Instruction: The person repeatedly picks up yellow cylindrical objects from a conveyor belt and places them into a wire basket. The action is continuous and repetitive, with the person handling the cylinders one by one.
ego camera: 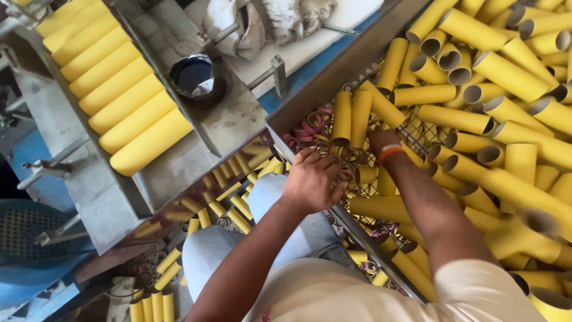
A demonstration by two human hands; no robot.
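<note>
My left hand (314, 179) reaches over the metal rim of a wire-mesh bin (351, 50), fingers curled down onto several yellow cardboard tubes (351, 116) and thin rings (351, 158) lying on the mesh. My right hand (381, 140) is just beyond it, with an orange band at the wrist, its fingers hidden among the same short yellow tubes. What each hand grips is hidden by the fingers and tubes. The bin holds a big heap of hollow yellow tubes (506, 77) to the right.
A sloped metal tray (179, 161) at left carries a row of long yellow tubes (119, 89). A dark round pot (195, 77) sits beside it, with cloth (262, 21) behind. More short yellow tubes (232, 197) lie below near my knees (262, 203).
</note>
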